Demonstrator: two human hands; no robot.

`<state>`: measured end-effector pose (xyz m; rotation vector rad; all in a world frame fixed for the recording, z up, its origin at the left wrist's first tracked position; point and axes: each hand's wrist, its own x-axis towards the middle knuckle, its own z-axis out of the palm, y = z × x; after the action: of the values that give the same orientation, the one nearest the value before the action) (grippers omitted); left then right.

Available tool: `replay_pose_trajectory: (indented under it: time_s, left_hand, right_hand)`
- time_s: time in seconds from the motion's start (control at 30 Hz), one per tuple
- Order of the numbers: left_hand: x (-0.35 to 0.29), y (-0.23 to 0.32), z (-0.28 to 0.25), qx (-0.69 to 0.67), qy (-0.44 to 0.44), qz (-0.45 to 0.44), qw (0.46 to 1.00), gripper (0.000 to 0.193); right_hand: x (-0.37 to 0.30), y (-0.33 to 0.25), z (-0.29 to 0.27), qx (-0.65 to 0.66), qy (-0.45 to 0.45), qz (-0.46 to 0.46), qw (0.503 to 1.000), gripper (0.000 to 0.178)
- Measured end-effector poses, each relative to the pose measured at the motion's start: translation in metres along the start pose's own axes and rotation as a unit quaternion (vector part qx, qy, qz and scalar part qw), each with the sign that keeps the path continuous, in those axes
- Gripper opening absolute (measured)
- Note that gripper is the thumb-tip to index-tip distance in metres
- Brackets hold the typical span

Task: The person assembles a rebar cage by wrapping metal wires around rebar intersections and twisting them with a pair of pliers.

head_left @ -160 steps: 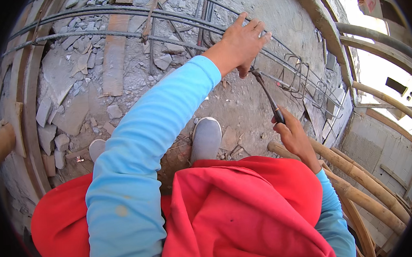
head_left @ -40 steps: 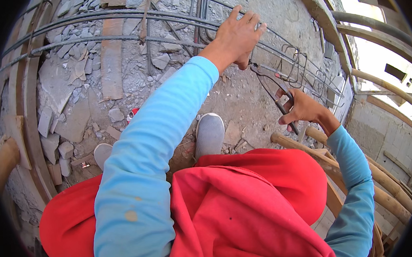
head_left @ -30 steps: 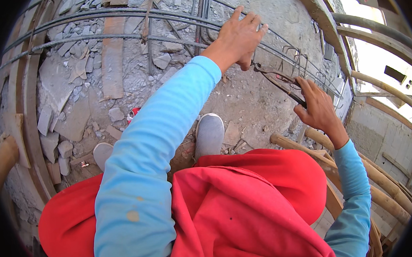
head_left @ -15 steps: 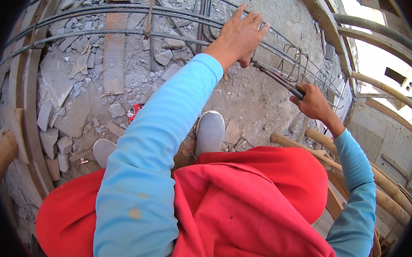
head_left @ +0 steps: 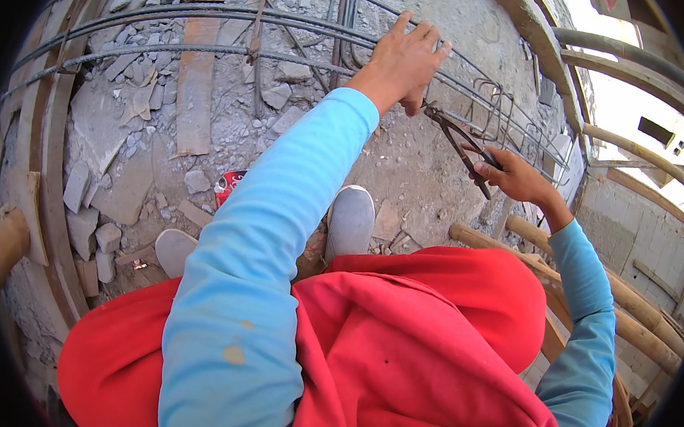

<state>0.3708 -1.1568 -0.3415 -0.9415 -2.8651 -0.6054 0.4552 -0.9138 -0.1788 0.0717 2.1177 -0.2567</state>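
A cage of long steel rebars crosses the far side, with thin bent stirrups toward its right end. My left hand rests over the bars, fingers spread, hiding part of them. In my right hand is a pair of dark pincers, gripped by the handles, which stand apart. The jaws sit beside the bars, just right of my left thumb. Whether they bite on any wire is too small to tell.
Broken concrete and a wooden plank litter the ground. A crushed red can lies near my grey shoes. Timber boards run along the left, bamboo poles along the right.
The pincers' handles have spread from nearly together to wide apart in my right hand. My left hand stays over the bars, almost unmoved.
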Motion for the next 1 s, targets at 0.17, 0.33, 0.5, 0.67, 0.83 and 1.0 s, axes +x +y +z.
replay_pose_trajectory:
  time_s: [0.17,0.33,0.5,0.67,0.83,1.0]
  left_hand:
    - [0.001,0.000,0.003,0.004,-0.001,-0.003,1.000,0.134]
    - [0.001,0.000,0.002,-0.003,0.003,-0.004,1.000,0.133]
    - [0.001,0.000,0.003,-0.001,0.008,-0.003,1.000,0.131]
    - [-0.001,-0.002,0.005,0.004,0.020,-0.001,1.000,0.131]
    - [-0.001,-0.002,0.008,-0.001,0.038,0.003,0.999,0.129]
    - [-0.001,-0.002,0.015,0.002,0.058,0.004,0.998,0.127]
  right_hand:
    - [0.007,0.004,-0.020,-0.062,-0.027,-0.034,0.997,0.040]
    - [0.010,-0.007,-0.032,0.026,-0.084,0.061,0.994,0.031]
    - [0.018,-0.008,-0.024,0.015,-0.063,0.129,0.990,0.031]
    - [0.023,-0.014,-0.015,-0.044,-0.055,0.102,0.992,0.039]
    - [0.029,-0.004,-0.005,-0.024,-0.059,0.103,0.993,0.041]
    - [0.030,-0.004,0.010,-0.004,-0.050,0.126,0.991,0.041]
